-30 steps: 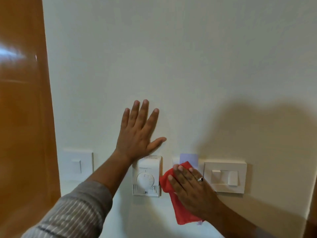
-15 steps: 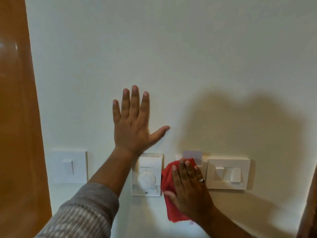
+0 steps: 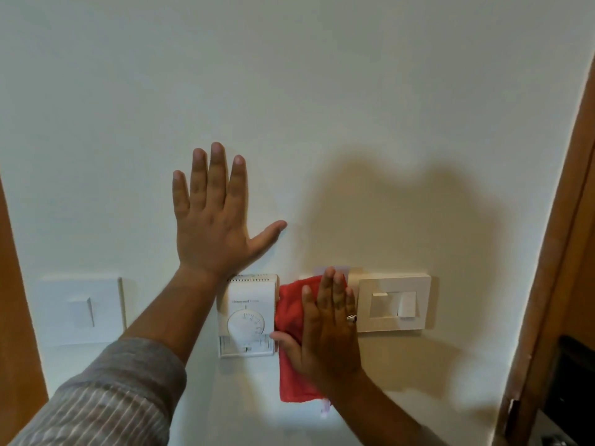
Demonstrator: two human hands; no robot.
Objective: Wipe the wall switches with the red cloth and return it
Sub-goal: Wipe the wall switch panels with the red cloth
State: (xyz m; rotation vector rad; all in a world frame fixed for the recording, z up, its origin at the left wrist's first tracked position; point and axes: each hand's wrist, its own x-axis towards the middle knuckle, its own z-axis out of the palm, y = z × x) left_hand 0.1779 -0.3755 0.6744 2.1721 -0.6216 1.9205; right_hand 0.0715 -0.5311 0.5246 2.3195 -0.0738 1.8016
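Note:
My right hand (image 3: 328,329) presses the red cloth (image 3: 291,320) flat against the wall, between the white dial thermostat (image 3: 248,313) and the cream switch plate (image 3: 394,304) with two rockers. The cloth covers a small plate whose top edge just shows above my fingers. The cloth's lower end hangs below my palm. My left hand (image 3: 215,220) lies flat on the bare wall above the thermostat, fingers spread and holding nothing. A single white switch (image 3: 79,309) sits further left.
Brown wooden door frames border the wall at the left edge (image 3: 16,317) and the right edge (image 3: 560,252). A dark object (image 3: 573,381) shows behind the right frame. My shadow falls on the wall above the cream plate.
My right hand has turned more upright on the cloth and slid slightly up. The view has shifted right and down, bringing the right door frame in. My left hand stays flat on the wall.

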